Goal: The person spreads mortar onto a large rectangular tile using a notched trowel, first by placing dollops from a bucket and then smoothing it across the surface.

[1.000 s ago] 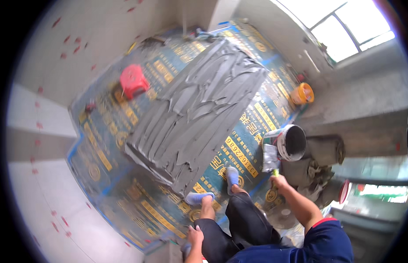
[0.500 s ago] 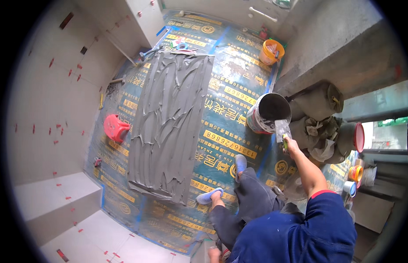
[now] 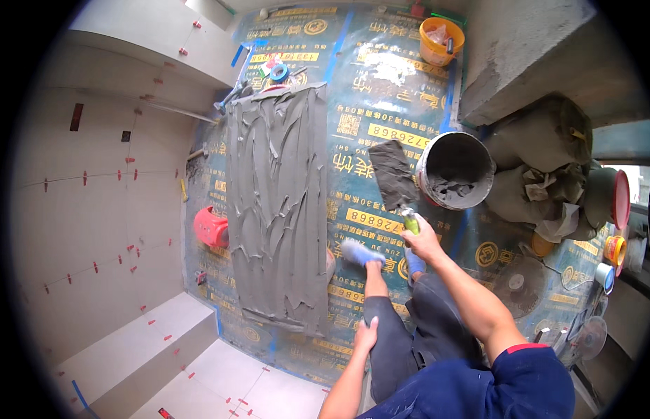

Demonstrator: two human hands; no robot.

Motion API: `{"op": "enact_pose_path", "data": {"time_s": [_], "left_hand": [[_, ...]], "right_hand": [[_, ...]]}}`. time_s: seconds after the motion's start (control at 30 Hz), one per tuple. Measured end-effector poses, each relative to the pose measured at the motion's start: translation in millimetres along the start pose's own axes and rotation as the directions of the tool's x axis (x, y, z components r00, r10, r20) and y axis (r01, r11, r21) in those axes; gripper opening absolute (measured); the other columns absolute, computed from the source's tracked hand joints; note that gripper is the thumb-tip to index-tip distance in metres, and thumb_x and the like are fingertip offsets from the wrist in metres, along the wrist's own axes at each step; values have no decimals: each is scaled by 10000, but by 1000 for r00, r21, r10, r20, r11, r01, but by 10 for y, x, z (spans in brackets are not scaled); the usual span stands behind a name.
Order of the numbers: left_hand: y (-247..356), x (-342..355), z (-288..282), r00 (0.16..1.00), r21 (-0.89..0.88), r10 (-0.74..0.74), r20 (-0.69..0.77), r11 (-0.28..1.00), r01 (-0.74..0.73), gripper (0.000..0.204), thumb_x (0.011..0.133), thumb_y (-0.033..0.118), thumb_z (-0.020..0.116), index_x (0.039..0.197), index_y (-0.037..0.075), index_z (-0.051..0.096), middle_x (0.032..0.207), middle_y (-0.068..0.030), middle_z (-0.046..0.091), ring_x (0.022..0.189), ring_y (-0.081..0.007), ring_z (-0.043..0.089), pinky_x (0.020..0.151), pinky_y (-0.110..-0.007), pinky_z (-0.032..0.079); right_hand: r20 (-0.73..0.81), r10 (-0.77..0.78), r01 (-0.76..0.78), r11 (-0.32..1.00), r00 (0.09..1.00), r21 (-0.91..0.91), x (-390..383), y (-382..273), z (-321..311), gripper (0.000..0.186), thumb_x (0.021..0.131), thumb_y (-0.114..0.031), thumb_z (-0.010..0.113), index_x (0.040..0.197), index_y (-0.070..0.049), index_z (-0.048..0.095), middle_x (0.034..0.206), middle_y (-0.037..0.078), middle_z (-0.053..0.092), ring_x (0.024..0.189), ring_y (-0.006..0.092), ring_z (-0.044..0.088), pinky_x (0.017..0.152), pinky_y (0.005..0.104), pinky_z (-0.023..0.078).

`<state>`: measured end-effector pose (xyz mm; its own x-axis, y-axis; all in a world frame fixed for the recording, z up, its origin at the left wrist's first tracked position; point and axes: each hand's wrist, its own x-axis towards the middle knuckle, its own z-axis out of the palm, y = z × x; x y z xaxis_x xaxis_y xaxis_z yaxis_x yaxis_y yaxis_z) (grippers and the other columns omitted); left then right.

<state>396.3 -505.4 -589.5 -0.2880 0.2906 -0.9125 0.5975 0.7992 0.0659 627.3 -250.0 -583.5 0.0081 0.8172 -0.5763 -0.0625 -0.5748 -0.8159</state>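
My right hand [image 3: 424, 241] grips the green handle of a trowel [image 3: 393, 171], whose flat blade carries a layer of grey mortar. The blade is just left of a white bucket [image 3: 424, 183] with wet mortar [image 3: 456, 188] inside. To the left lies a long rectangular slab [image 3: 276, 209], its upper face spread with grey mortar in ridges and streaks. My left hand [image 3: 367, 335] holds nothing and hangs beside my left thigh, fingers loosely extended, near the slab's lower right corner.
A red plastic stool [image 3: 211, 228] stands left of the slab. Blue tape [image 3: 278, 72] and tools lie at its far end. An orange bucket [image 3: 440, 43] is at the back right; filled sacks [image 3: 541, 136] crowd the right side. Printed green sheeting [image 3: 360, 286] covers the floor.
The trowel has moved from the bucket's rim to its left, and its blade now bears mortar. My left hand has come up from the lower edge. My feet and the view have shifted.
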Motion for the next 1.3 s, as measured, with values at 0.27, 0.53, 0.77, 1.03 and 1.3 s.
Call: {"op": "enact_pose_path", "data": {"time_s": [0.27,0.53,0.77,1.03,1.3], "left_hand": [[1561,693,-364,991,397,-119,-52,909,130,1014,813,598,610,1442,-78,191,1353,-298,432,1223,-395,501,1018,-453,414],[2017,1078,-1238,999,428,-18,43,904,-2,867,833,496,640,1376,-80,286,1222,-287,498,1062,-418,591,922,-468,479],[2202,1298,-1584,992,484,-46,119,875,-18,823,839,476,642,1348,-78,309,1199,-279,508,1050,-416,596,918,-484,470],[2315,1433,-1688,984,525,-18,177,848,-79,811,843,490,628,1344,-70,322,1194,-275,510,1055,-414,593,923,-479,466],[2301,1489,-1784,985,558,-16,170,826,-82,796,838,509,626,1314,-69,359,1177,-283,515,1039,-423,594,919,-474,474]], "right_hand": [[18,107,-97,950,994,-298,1444,185,940,547,861,-555,589,1007,-32,652,950,220,672,902,369,648,802,401,490],[65,-18,39,937,998,-348,2853,716,1444,559,906,-568,499,956,-33,652,895,216,670,907,393,631,787,432,478],[-87,262,-273,857,961,-437,2183,1020,1028,484,920,-489,519,1033,-35,642,881,241,658,907,426,624,768,435,480],[151,60,94,547,987,-832,2762,605,958,562,806,-643,586,933,-96,618,777,197,669,748,409,647,684,493,517],[98,-18,83,693,995,-716,3930,14,768,616,836,-660,537,959,-71,668,874,217,679,867,428,632,772,489,501]]}}
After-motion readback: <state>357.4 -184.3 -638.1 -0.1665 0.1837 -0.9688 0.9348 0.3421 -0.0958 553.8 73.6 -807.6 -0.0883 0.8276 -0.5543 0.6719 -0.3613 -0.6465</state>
